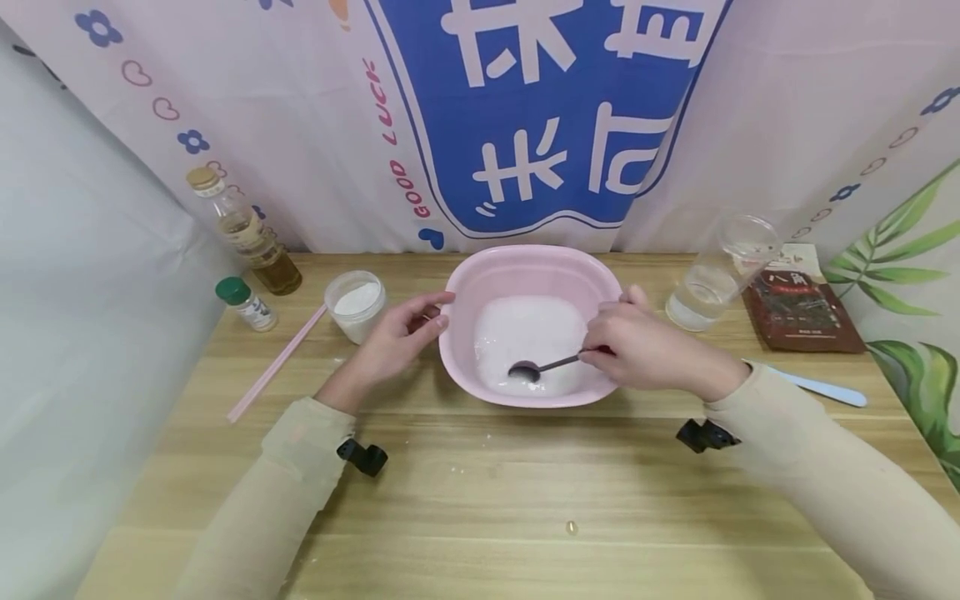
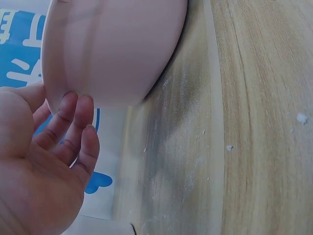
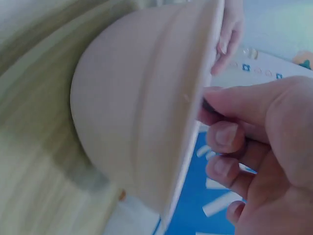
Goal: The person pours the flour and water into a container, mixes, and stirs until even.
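Observation:
A pink basin stands on the table with white, wet-looking contents inside, a few bubbles on the surface. My right hand pinches the handle of a dark spoon over the basin's right rim, and the spoon's bowl lies at the white contents. In the right wrist view only a bit of the dark handle shows between thumb and fingers. At the basin's left side my left hand grips the rim, its fingertips against the wall in the left wrist view.
Left of the basin are a jar of white powder, pink chopsticks, a green-capped shaker and an oil bottle. To the right stand a glass of water, a brown packet and a light-blue utensil.

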`<state>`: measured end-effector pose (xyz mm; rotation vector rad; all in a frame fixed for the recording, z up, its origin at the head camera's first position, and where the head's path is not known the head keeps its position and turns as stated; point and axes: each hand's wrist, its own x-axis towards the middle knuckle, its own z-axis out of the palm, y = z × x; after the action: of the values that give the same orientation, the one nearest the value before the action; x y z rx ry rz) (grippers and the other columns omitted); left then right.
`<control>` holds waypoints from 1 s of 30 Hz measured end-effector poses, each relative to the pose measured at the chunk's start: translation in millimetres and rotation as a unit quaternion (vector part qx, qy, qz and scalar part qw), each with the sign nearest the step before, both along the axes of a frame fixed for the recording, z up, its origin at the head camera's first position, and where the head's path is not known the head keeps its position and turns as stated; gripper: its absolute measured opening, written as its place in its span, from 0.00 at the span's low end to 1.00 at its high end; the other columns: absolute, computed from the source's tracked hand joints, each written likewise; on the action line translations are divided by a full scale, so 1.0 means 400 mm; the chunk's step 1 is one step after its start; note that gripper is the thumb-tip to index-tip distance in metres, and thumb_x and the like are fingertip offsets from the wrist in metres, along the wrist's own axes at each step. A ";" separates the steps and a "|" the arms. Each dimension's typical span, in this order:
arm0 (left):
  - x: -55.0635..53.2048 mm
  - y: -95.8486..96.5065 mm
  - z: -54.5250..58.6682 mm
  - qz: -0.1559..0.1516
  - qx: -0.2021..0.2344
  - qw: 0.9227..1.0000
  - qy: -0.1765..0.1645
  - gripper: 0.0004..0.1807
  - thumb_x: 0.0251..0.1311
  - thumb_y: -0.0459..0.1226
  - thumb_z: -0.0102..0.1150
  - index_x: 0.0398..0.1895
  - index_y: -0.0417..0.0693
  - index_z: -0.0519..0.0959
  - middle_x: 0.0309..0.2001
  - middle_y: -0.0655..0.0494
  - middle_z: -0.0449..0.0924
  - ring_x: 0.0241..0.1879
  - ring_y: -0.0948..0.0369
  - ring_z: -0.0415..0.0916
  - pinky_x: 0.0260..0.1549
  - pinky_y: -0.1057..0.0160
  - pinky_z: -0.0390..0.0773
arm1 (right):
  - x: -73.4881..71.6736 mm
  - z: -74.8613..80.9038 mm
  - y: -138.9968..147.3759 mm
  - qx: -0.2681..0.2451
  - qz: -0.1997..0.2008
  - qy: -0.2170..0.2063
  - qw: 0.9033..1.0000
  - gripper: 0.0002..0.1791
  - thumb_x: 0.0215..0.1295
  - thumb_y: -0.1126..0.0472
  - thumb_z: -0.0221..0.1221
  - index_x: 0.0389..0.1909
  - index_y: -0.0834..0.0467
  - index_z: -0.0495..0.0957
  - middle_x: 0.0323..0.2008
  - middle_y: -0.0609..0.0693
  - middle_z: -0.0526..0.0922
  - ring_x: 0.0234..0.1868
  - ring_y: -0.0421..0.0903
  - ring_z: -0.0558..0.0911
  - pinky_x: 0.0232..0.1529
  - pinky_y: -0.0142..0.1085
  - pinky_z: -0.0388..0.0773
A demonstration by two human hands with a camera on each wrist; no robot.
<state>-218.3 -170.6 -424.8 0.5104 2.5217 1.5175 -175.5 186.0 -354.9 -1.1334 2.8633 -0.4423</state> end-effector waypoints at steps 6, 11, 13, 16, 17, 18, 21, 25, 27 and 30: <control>0.004 -0.003 0.003 0.000 0.002 1.000 -0.003 0.23 0.81 0.36 0.57 0.75 0.43 0.75 0.50 0.41 0.81 0.44 0.54 0.75 0.42 0.70 0.76 | 0.006 0.014 0.052 0.035 -0.044 0.061 0.997 0.11 0.66 0.63 0.70 0.23 0.50 0.85 0.23 0.41 0.82 0.35 0.47 0.78 0.49 0.50 0.59; 0.004 -0.006 0.002 0.000 -0.003 1.000 0.000 0.23 0.81 0.36 0.57 0.75 0.43 0.76 0.50 0.41 0.81 0.44 0.54 0.75 0.42 0.70 0.76 | -0.010 0.002 0.058 0.053 -0.073 0.119 0.989 0.16 0.66 0.65 0.67 0.18 0.52 0.81 0.19 0.45 0.78 0.31 0.51 0.76 0.49 0.52 0.60; 0.006 -0.005 0.002 -0.001 -0.004 1.000 0.002 0.23 0.81 0.36 0.57 0.75 0.43 0.76 0.50 0.41 0.82 0.44 0.54 0.75 0.42 0.70 0.76 | -0.018 -0.007 0.048 0.057 -0.079 0.136 0.986 0.16 0.66 0.65 0.66 0.17 0.53 0.81 0.19 0.47 0.79 0.31 0.52 0.77 0.49 0.52 0.61; 0.007 -0.004 0.004 -0.003 -0.002 1.000 0.004 0.23 0.80 0.35 0.57 0.74 0.42 0.76 0.50 0.40 0.82 0.44 0.54 0.76 0.42 0.70 0.77 | -0.032 -0.019 0.023 0.060 -0.079 0.143 0.985 0.15 0.67 0.65 0.68 0.19 0.55 0.83 0.21 0.49 0.80 0.32 0.53 0.78 0.49 0.52 0.62; 0.008 -0.003 0.004 -0.003 -0.001 1.000 0.004 0.23 0.80 0.35 0.57 0.74 0.42 0.76 0.50 0.40 0.82 0.44 0.54 0.76 0.42 0.69 0.77 | -0.036 -0.021 0.013 0.057 -0.077 0.138 0.986 0.14 0.67 0.64 0.69 0.21 0.55 0.84 0.22 0.49 0.82 0.33 0.53 0.79 0.49 0.52 0.63; 0.008 -0.003 0.003 -0.004 0.000 1.000 0.004 0.23 0.80 0.35 0.57 0.74 0.42 0.76 0.50 0.40 0.82 0.44 0.54 0.76 0.42 0.69 0.77 | -0.039 -0.023 0.003 0.052 -0.074 0.130 0.987 0.12 0.68 0.64 0.69 0.22 0.55 0.85 0.23 0.49 0.83 0.33 0.53 0.79 0.49 0.51 0.62; 0.006 -0.003 0.000 -0.002 0.001 1.000 0.003 0.23 0.80 0.35 0.57 0.74 0.43 0.76 0.49 0.41 0.82 0.44 0.54 0.76 0.42 0.70 0.76 | -0.046 -0.027 -0.026 0.041 -0.055 0.103 0.992 0.10 0.69 0.62 0.70 0.26 0.55 0.88 0.24 0.48 0.84 0.35 0.51 0.79 0.51 0.51 0.62; 0.005 -0.003 -0.002 -0.001 0.003 1.000 0.003 0.23 0.80 0.35 0.57 0.74 0.43 0.76 0.49 0.41 0.82 0.43 0.55 0.75 0.41 0.70 0.76 | -0.048 -0.028 -0.051 0.022 -0.011 0.083 0.996 0.07 0.70 0.60 0.71 0.31 0.54 0.91 0.25 0.45 0.84 0.35 0.49 0.77 0.51 0.50 0.60; 0.005 -0.002 -0.001 0.000 0.005 1.000 0.005 0.23 0.80 0.35 0.57 0.74 0.43 0.76 0.49 0.41 0.82 0.42 0.56 0.76 0.41 0.70 0.76 | -0.046 -0.027 -0.057 0.009 0.012 0.074 0.997 0.04 0.69 0.60 0.72 0.32 0.53 0.92 0.25 0.43 0.83 0.35 0.47 0.76 0.51 0.49 0.59; 0.003 -0.002 -0.001 -0.001 0.006 1.000 0.007 0.23 0.80 0.35 0.57 0.74 0.42 0.76 0.49 0.41 0.82 0.42 0.56 0.76 0.41 0.69 0.76 | -0.042 -0.024 -0.057 -0.015 0.037 0.053 0.998 0.03 0.68 0.60 0.73 0.33 0.50 0.92 0.23 0.40 0.80 0.34 0.45 0.74 0.50 0.48 0.57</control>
<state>-217.1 -171.2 -425.1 0.5266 2.5238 1.5352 -192.2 163.4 -364.5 -1.2999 2.9013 -0.4356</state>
